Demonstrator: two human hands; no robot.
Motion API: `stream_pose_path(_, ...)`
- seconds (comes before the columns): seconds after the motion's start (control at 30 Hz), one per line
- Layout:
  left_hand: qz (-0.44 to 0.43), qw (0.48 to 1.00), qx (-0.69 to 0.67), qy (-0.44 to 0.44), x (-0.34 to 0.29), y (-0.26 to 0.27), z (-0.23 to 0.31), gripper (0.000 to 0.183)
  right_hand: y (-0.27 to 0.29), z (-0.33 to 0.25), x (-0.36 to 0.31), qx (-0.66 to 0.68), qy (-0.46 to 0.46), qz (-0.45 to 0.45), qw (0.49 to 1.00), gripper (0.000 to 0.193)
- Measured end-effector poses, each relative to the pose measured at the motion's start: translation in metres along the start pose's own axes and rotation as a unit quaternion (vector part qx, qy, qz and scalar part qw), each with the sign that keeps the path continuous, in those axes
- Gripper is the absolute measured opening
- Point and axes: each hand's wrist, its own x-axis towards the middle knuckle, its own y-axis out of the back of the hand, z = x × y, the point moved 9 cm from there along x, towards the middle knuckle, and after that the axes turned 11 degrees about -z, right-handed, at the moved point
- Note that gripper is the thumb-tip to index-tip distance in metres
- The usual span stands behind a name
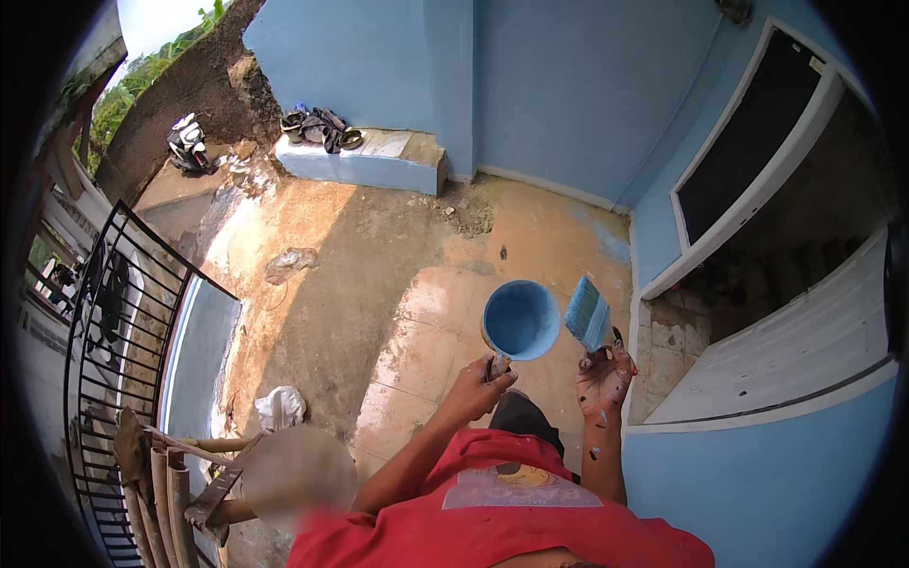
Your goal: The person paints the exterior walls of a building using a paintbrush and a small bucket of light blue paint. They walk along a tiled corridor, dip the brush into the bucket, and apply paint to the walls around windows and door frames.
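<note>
My left hand (473,390) is closed round the short handle of a round dipper (521,320), held out in front of my body. Light blue paint coats the inside of the dipper. Just right of it, my right hand (606,381) grips a wide paintbrush (588,312) with its bristles upward and covered in blue. The brush and dipper are a small gap apart. Dark and blue paint spots mark my right palm and wrist. The brush's handle is mostly hidden by my fingers.
Blue walls (578,95) stand ahead, with a window and an open white door (786,331) at right. A low ledge (379,156) bears dark clothing. Bamboo poles (175,483), a blurred round shape (298,478) and a black railing (118,379) are at left.
</note>
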Motion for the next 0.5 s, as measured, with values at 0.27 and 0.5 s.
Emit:
stream_pose_path(0.27, 0.023, 0.999, 0.004, -0.03, 0.22, 0.113, 0.088, 0.029, -0.004, 0.058, 0.268, 0.116, -0.016, -0.076, 0.99, 0.026)
stream_pose_path(0.5, 0.05, 0.997, -0.061, 0.001, 0.368, 0.217, 0.19, 0.025, -0.072, 0.091, 0.502, 0.148, -0.093, -0.13, 0.976, 0.032)
